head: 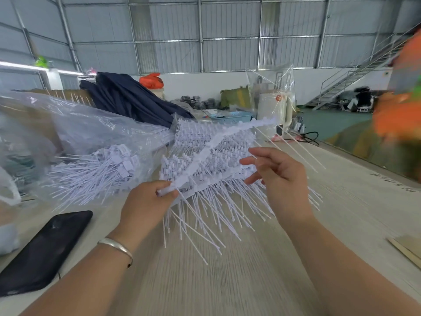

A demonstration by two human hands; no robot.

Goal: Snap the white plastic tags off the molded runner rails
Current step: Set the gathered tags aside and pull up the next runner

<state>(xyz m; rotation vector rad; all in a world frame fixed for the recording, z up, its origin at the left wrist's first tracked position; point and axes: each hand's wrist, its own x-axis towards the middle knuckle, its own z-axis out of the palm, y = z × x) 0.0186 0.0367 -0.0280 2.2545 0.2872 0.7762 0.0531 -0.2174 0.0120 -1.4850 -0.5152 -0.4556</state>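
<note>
Many tags point(218, 201) still hang from the runner rail point(211, 149) you hold above the table point(227, 281): your left hand point(145, 206) pinches its near end; your right hand point(275, 176), fingers loosely spread, touches the far tags. Grip close to the rail and twist sharply.

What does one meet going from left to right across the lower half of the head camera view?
Flat black phone → silver bangle on the left wrist → left hand pinching the white moulded runner rail → right hand at the rail's white plastic tags → thin wooden strip at the right edge.
</note>
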